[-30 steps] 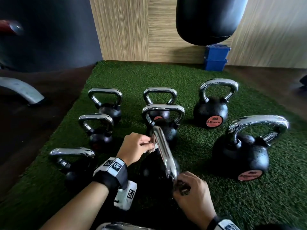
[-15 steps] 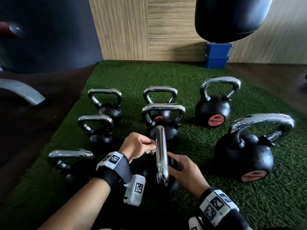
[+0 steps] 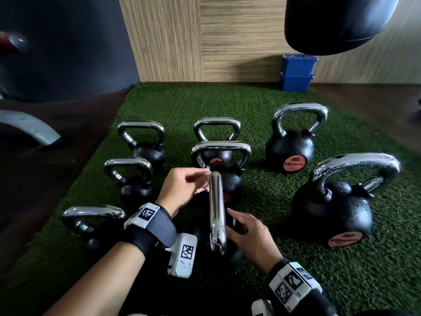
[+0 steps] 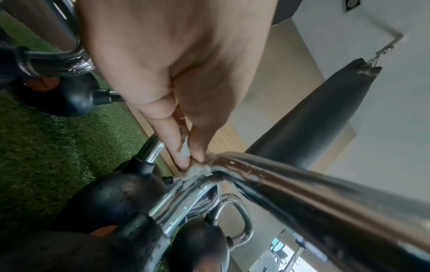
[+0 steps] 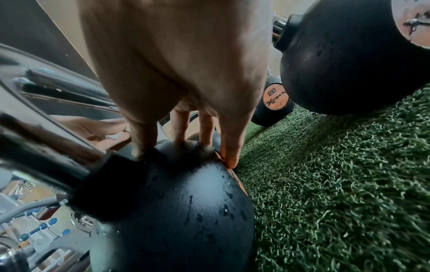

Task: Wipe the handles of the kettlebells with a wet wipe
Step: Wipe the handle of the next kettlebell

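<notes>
Several black kettlebells with chrome handles stand on green turf. The nearest kettlebell (image 5: 177,211) has its handle (image 3: 216,208) pointing away from me. My left hand (image 3: 182,189) pinches a small white wet wipe (image 4: 197,168) between thumb and fingertips against the far corner of that handle (image 4: 302,185). My right hand (image 3: 247,234) rests on the black ball, straight fingers (image 5: 229,147) spread over its top. The wipe (image 3: 206,184) shows only as a white scrap at the left fingertips.
Other kettlebells stand around: a large one (image 3: 332,213) at right, a 20 kg one (image 3: 290,151) behind it, one (image 3: 219,160) straight ahead, smaller ones (image 3: 134,176) at left. A black punching bag (image 3: 337,21) hangs above. Blue boxes (image 3: 296,71) sit by the wooden wall.
My right hand left the near end of the handle and moved onto the ball's right side. The handle turned to point straight away. The left hand stays at the far corner with the wipe.
</notes>
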